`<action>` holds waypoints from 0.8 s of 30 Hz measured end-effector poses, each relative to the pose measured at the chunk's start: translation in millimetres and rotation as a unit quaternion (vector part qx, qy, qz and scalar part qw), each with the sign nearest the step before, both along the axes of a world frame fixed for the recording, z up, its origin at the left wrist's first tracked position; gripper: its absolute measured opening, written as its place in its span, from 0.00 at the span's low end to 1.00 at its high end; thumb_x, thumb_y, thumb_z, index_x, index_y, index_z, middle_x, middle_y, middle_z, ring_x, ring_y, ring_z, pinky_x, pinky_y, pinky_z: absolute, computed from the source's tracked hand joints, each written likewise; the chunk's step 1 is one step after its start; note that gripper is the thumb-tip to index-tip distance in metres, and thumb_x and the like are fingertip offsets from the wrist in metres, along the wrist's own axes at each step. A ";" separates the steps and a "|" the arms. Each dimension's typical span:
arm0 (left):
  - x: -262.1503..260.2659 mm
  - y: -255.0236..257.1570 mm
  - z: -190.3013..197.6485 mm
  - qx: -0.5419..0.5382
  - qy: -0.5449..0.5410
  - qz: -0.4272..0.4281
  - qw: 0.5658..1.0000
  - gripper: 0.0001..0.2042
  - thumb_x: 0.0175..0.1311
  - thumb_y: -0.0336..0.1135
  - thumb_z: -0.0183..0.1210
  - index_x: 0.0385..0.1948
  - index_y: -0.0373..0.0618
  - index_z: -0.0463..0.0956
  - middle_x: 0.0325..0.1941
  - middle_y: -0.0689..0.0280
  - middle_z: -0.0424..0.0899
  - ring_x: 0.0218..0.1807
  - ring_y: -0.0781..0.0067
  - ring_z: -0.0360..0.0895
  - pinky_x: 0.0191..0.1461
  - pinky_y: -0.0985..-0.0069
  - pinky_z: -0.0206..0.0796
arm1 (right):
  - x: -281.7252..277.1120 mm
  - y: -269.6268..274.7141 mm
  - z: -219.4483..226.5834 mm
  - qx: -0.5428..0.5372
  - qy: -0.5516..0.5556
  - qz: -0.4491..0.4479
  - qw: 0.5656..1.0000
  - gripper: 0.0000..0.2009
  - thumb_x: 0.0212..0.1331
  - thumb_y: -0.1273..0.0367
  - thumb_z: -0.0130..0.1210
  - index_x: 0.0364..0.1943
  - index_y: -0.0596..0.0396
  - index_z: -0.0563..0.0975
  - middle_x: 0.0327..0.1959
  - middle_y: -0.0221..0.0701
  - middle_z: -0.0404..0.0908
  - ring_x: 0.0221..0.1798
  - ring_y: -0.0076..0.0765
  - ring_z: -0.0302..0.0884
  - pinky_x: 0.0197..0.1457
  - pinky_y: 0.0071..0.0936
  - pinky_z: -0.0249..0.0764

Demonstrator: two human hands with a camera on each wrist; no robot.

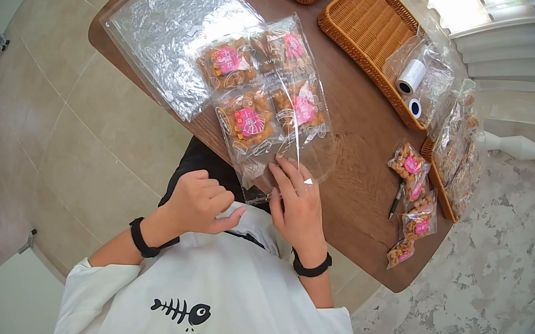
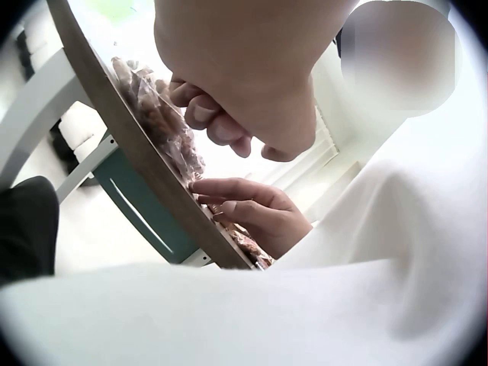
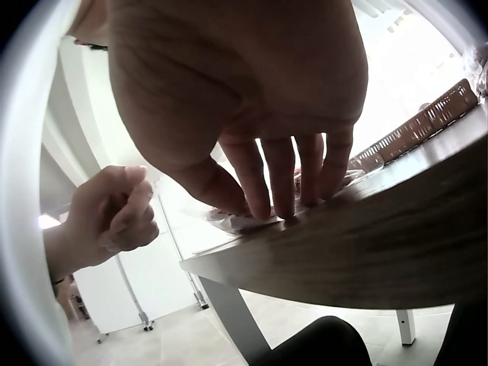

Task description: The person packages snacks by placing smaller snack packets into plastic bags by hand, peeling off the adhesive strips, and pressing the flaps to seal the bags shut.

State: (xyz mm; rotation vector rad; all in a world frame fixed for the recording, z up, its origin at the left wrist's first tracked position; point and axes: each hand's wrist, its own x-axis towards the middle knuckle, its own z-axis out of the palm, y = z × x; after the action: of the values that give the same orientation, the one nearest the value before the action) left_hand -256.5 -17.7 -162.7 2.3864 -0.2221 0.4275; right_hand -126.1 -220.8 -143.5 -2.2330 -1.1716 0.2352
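Observation:
In the head view a large clear bag (image 1: 262,155) lies at the table's near edge, with several snack packs bearing pink labels (image 1: 248,122) inside or under its film. The right hand (image 1: 301,209) rests its fingertips on the bag's near end, fingers slightly bent and spread; the right wrist view shows this hand (image 3: 244,84) from the palm side, fingers down on the film at the edge. Just left of the bag, the left hand (image 1: 199,204) is raised with curled fingers and thumb out, nothing visible in it. The left wrist view also shows its curled fingers (image 2: 221,130).
A stack of clear, shiny bags (image 1: 170,30) lies left of the packs. Wicker trays (image 1: 369,25) line the far side, one with white rolls (image 1: 411,76). Loose snack packs (image 1: 419,224) and a dark pen (image 1: 395,204) lie at the right.

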 end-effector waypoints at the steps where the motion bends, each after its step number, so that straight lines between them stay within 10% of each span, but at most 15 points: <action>1: -3.2 -0.1 0.8 0.007 0.042 0.046 0.998 0.15 0.54 0.39 0.73 0.18 0.49 0.73 0.14 0.70 0.71 0.18 0.67 0.71 0.27 0.70 0.59 | -1.0 0.4 0.3 -0.007 -0.006 -0.002 1.000 0.23 0.58 0.78 0.58 0.61 0.59 0.78 0.66 0.41 0.78 0.68 0.56 0.74 0.70 0.48 0.71; 8: 13.9 -3.2 0.3 -0.363 0.353 0.147 0.850 0.23 0.78 0.54 0.57 0.29 0.41 0.84 0.15 0.67 0.80 0.20 0.79 0.78 0.27 0.76 0.66 | -3.3 3.5 1.8 -0.018 -0.014 -0.008 1.000 0.23 0.58 0.78 0.58 0.61 0.60 0.78 0.65 0.41 0.78 0.67 0.55 0.73 0.70 0.48 0.71; 17: 23.5 -6.9 -20.4 -0.558 0.334 0.122 0.749 0.08 0.78 0.35 0.60 0.44 0.40 0.79 0.23 0.75 0.77 0.23 0.89 0.69 0.27 0.84 0.60 | 13.2 -26.5 1.2 0.051 0.041 0.000 0.998 0.19 0.57 0.80 0.55 0.55 0.59 0.81 0.57 0.42 0.84 0.61 0.51 0.80 0.65 0.44 0.75; 21: 20.3 -5.4 -25.0 -0.555 0.320 0.117 0.759 0.07 0.77 0.33 0.61 0.42 0.39 0.79 0.25 0.76 0.76 0.25 0.90 0.68 0.28 0.85 0.60 | 36.6 -70.8 1.3 0.068 0.238 -0.311 0.918 0.12 0.63 0.80 0.48 0.39 0.64 0.84 0.36 0.38 0.89 0.42 0.35 0.88 0.47 0.29 0.81; 24: 19.3 -5.5 -28.0 -0.538 0.309 0.123 0.774 0.06 0.76 0.32 0.63 0.41 0.39 0.79 0.26 0.76 0.76 0.26 0.90 0.69 0.30 0.85 0.61 | 60.0 -63.1 6.8 0.129 0.262 -0.350 0.890 0.11 0.75 0.70 0.51 0.47 0.62 0.83 0.41 0.35 0.89 0.43 0.28 0.84 0.53 0.27 0.78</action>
State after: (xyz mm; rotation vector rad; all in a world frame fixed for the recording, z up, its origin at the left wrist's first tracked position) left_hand -237.2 -23.2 -190.7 1.2732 0.5272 -0.1482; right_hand -66.0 -283.9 -136.8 -2.0153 -0.0736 0.3299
